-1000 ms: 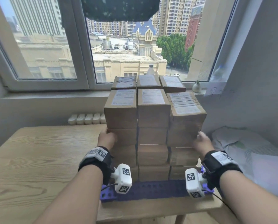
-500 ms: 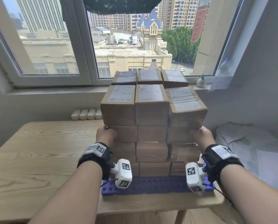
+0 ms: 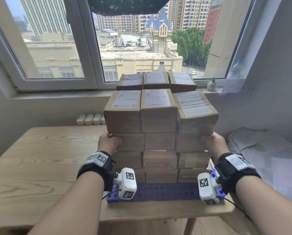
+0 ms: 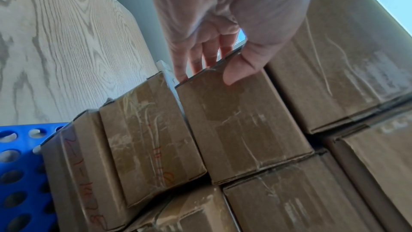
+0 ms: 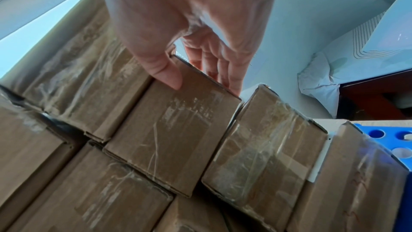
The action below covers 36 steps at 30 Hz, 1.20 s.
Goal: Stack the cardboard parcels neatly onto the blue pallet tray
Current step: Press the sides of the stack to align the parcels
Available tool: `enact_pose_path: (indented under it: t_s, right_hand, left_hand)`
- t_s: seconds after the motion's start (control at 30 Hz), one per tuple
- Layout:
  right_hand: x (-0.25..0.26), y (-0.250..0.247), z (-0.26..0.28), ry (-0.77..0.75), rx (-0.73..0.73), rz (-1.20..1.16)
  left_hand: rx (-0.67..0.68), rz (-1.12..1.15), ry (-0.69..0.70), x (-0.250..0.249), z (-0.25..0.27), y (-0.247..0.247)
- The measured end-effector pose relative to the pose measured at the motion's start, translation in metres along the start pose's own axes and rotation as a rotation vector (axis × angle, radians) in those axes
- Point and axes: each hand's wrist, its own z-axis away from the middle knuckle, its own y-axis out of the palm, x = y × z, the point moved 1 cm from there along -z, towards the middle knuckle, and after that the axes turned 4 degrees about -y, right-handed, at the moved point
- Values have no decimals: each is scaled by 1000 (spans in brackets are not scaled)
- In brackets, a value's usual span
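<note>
Squaring up the stack (image 3: 160,126) is where we judge ourselves to be: compared with a moment ago our hands have crept slightly higher up its flanks, so stacking looks nearly complete. Left of the stack, our left hand (image 3: 108,142) wraps its grip round the corner of a second-tier parcel (image 4: 240,130), thumb on the front, fingers (image 4: 196,59) behind the side edge. Under the stack sits the blue pallet tray (image 3: 158,192) on the worktop (image 3: 40,158). Right of the stack, our right hand (image 3: 213,144) clasps the matching parcel (image 5: 176,135) likewise.
</note>
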Motion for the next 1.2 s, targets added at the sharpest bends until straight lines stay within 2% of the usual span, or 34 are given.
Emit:
enact_pose_path:
  t_s: [0.3, 0.4, 0.6, 0.63, 0.7, 0.77, 0.8, 0.83, 0.9, 0.97, 1.07, 1.13, 1.2]
  right_hand:
    - [-12, -4, 3, -33, 9, -9]
    - [2, -3, 17, -46, -2, -52]
    - [-10, -5, 17, -59, -40, -3]
    - [-10, -6, 19, -29, -78, -3]
    - [-11, -10, 28, 34, -189, 44]
    - [-14, -13, 36, 84, -261, 131]
    - [-16, -13, 43, 90, -254, 166]
    - [-17, -11, 47, 92, -215, 198]
    - [-19, 2, 56, 91, -44, 204]
    - [-18, 25, 64, 144, 230, 96]
    - [-13, 58, 77, 192, 636, 70]
    - [-9, 74, 86, 163, 751, 99]
    - [-7, 87, 94, 134, 758, 92]
  left_hand:
    - [-15, 14, -7, 4, 11, -1]
    - [-45, -14, -5, 8, 11, 2]
    - [-124, -5, 12, 17, 9, 6]
    - [-169, 25, 17, 15, 10, 4]
    - [-357, 91, 110, 4, 16, -3]
    - [-615, 83, 325, -19, 25, -9]
    - [-707, 51, 457, -34, 32, -11]
    - [-745, 24, 581, -49, 39, -9]
    - [-659, -61, 789, -82, 58, 3]
    - [-390, -211, 919, -111, 74, 24]
    - [73, -672, 857, -136, 78, 57]
    - [238, -841, 738, -143, 73, 66]
    - [296, -858, 686, -147, 68, 66]
